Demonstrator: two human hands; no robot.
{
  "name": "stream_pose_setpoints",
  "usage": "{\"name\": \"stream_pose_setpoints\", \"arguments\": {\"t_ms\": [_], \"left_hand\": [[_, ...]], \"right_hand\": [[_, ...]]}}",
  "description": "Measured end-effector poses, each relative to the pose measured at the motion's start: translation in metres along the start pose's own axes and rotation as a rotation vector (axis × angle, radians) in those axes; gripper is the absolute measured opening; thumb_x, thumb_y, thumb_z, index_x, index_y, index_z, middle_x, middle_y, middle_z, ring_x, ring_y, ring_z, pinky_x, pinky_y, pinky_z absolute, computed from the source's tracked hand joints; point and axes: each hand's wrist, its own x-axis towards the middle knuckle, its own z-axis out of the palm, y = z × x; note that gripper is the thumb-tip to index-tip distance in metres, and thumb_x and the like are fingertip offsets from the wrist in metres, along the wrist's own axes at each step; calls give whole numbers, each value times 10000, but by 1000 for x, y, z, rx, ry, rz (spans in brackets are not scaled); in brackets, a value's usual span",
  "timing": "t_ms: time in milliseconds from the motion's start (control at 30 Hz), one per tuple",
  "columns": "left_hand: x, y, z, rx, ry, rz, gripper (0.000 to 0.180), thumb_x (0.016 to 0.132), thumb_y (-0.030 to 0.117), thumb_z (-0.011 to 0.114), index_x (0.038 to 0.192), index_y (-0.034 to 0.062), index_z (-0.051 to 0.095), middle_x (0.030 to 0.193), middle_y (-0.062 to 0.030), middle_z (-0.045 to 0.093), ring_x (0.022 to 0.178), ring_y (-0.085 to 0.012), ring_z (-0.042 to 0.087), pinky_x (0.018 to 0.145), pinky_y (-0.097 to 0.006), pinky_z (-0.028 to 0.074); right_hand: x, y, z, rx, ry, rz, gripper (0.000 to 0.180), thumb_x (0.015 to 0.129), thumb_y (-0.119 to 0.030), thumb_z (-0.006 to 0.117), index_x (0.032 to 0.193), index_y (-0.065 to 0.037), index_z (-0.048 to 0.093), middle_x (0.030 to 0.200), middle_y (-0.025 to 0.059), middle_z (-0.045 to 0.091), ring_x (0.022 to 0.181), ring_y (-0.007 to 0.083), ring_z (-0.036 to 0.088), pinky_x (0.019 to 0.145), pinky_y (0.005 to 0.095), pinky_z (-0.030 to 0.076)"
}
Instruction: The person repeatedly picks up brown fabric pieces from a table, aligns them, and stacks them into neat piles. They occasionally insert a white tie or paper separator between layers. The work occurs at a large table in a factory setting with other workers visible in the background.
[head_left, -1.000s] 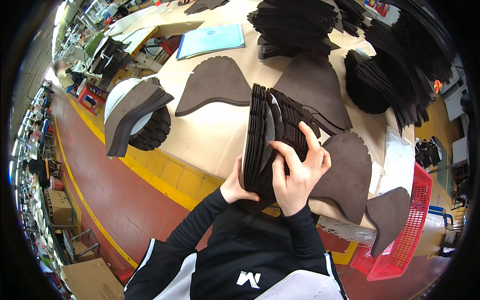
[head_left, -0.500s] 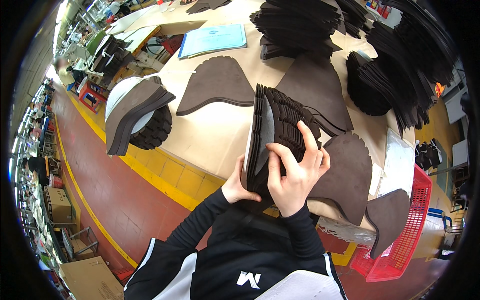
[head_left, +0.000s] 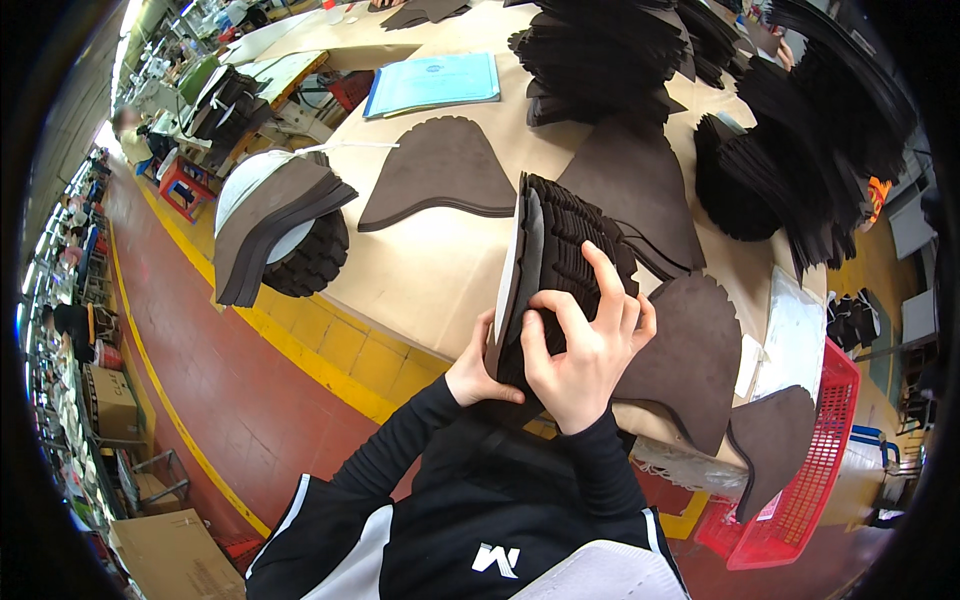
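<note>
At the left of the frame a pile of dark brown, curved felt-like cut pieces point(head_left: 270, 225) droops over a white round drum with a black ribbed rim point(head_left: 310, 262), off the edge of the tan paper-covered worktable point(head_left: 420, 270). Further in, a single flat brown piece shaped like a bell with a scalloped hem point(head_left: 438, 172) lies on the table, a pale blue folder point(head_left: 435, 83) above it. Just right of centre, I hold a thick stack of dark brown matte cut pieces point(head_left: 555, 255) on edge, its leftmost layer pale; its long axis runs from lower centre up toward the top of the frame, leaning slightly right. My left hand point(head_left: 478, 368) cups the stack's lower end, thumb pressed on it. My right hand point(head_left: 585, 345) clamps over the stack's ridged edges, fingers spread and curled around it. To the right lies a flat brown scalloped piece point(head_left: 690, 365), then a red mesh plastic basket point(head_left: 815, 480) at the lower right.
</note>
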Motion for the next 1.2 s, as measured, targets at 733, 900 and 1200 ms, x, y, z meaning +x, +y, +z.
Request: {"name": "stream_pose_setpoints", "arguments": {"t_ms": [733,900,1200], "left_hand": [[-83,-4,4,-2477,-261,-308,258,913,79,585,1072,-32,414,952,-107,343,694,-189,455,597,-254,591],[-88,-13,-12,-2442,-214,-383,157,928,18,514,1010,-83,426,977,-148,362,715,-214,461,632,-275,649],[-90,-22,-17,-2369,-315,-358,268,963,48,481,1192,-41,375,1057,-149,338,793,-224,460,670,-286,639]], "right_hand": [[91,-5,6,519,29,-125,205,807,-87,693,964,-11,587,1122,161,578,1067,303,564,921,373,430],[124,67,128,378,-377,-3,340,858,-299,664,1035,-9,642,1013,135,641,879,290,615,801,367,487],[111,94,192,-74,-575,-78,444,752,-384,741,984,-9,688,1039,111,663,933,281,646,826,376,496]]}}
